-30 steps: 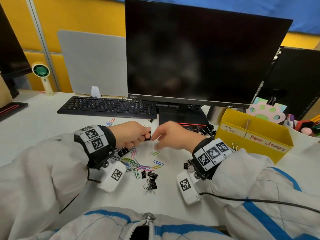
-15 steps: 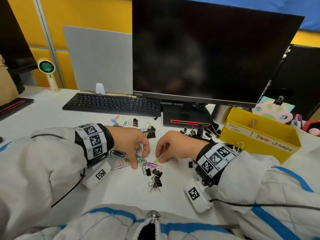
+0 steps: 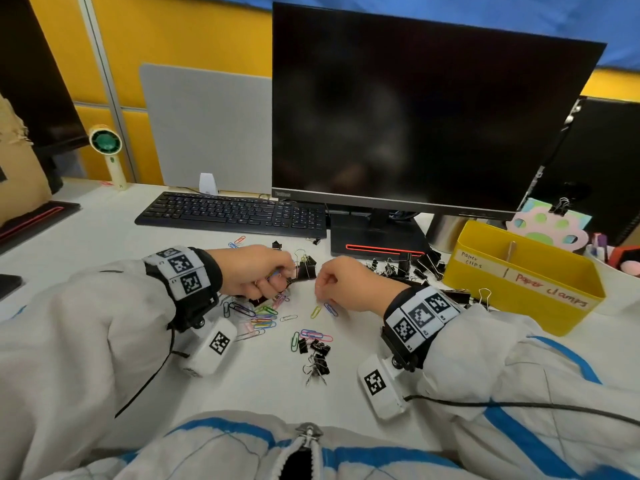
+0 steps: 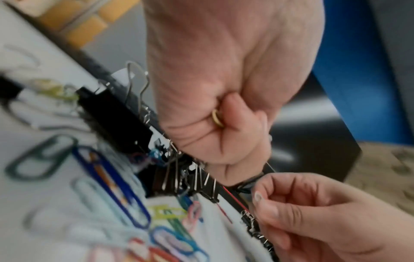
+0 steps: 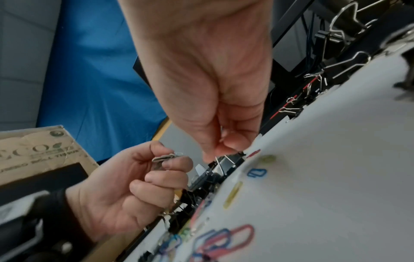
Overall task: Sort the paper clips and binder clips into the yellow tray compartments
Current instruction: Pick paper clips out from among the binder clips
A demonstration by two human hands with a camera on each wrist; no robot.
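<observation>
Yellow tray (image 3: 561,306) stands at the desk's right, well apart from both hands. The left hand (image 3: 258,271) is curled round a bunch of paper clips (image 5: 163,157), pinched between thumb and forefinger. The right hand (image 3: 349,284), fingers curled, hovers just above a yellow clip (image 3: 316,311) and a blue clip (image 3: 330,309); whether it holds anything cannot be told. Binder clips (image 3: 317,355) lie near.

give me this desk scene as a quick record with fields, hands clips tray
left hand: pinches a small bunch of paper clips
right hand: fingers curled, tips down by a yellow and a blue paper clip; grip unclear
loose paper clips: coloured, scattered on desk between the hands
binder clips: black, one cluster near the body, more by monitor base
yellow tray: right of hands, two labelled compartments, contents hidden
</observation>
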